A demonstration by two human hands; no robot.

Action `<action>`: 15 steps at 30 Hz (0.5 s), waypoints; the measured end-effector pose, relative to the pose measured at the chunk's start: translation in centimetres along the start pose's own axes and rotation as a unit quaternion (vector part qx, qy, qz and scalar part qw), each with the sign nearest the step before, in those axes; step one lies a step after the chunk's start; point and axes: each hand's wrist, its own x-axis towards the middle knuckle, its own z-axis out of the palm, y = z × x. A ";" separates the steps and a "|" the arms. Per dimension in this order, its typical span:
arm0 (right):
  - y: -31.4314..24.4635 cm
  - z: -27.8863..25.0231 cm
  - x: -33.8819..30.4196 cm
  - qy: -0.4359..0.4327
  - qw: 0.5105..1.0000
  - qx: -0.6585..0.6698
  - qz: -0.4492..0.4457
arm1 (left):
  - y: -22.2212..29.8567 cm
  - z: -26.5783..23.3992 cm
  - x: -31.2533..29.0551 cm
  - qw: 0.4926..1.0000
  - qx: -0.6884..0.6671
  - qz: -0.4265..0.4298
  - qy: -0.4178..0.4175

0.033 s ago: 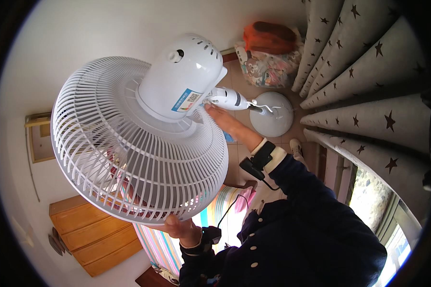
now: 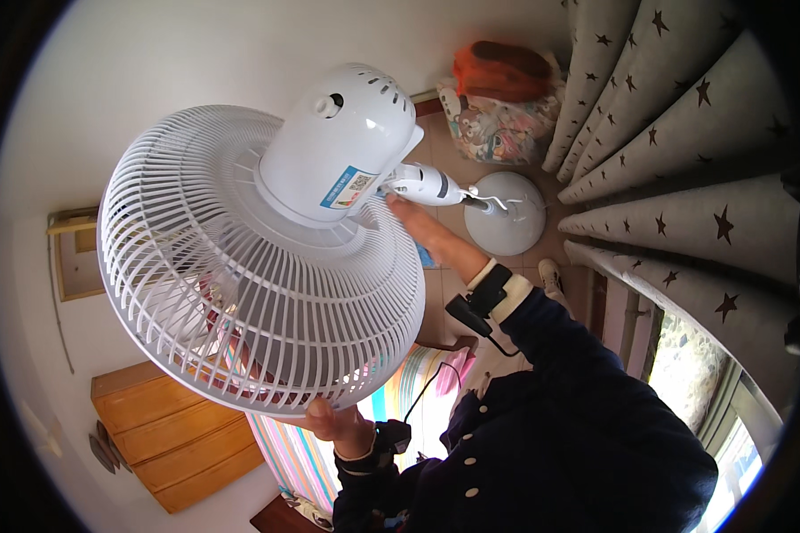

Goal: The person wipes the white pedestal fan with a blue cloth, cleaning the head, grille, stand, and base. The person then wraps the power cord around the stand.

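Observation:
A white pedestal fan fills the left and middle of the view, its round wire guard facing down and to the left. On the motor housing is a blue and white label. My left hand grips the guard's lower rim, thumb outside; its other fingers are mostly hidden. My right hand reaches to the neck just below the motor housing and closes there, with its fingertips partly covered by the fan. A short white pole section leads from the neck to the round white base on the floor.
Grey curtains with brown stars hang at the right beside a window. A clear bag of patterned items with an orange bag on top sits by the wall. A striped bed and a wooden cabinet are below the fan.
The fan head has shifted very slightly to the right. Both hands keep their places on the fan.

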 end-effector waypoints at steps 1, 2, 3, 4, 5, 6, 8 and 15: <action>0.1 -0.1 -0.2 0.011 0.993 0.093 0.074 | -0.2 -0.1 0.0 1.000 0.023 0.018 0.011; 0.1 0.1 -0.5 0.007 0.985 0.137 0.103 | -0.3 -0.2 0.0 0.998 0.044 0.036 0.023; -0.1 0.2 -0.8 0.004 0.975 0.181 0.131 | -0.4 -0.3 0.1 0.996 0.063 0.053 0.033; -0.3 0.5 -1.2 0.013 0.959 0.228 0.169 | -0.5 -0.3 0.4 0.993 0.082 0.070 0.044; -0.6 0.9 -1.7 0.023 0.961 0.226 0.160 | -0.4 -0.4 0.5 0.991 0.095 0.076 0.049; -1.2 1.3 -2.1 0.040 0.961 0.225 0.158 | -0.2 -0.3 0.7 0.993 0.085 0.067 0.050; -2.2 2.0 -3.3 0.052 0.982 0.149 0.104 | 0.3 -0.1 0.8 0.998 0.041 0.036 0.044; -2.6 1.2 -5.0 0.025 0.981 -0.189 -0.041 | 1.7 1.5 0.8 0.999 -0.026 -0.015 0.043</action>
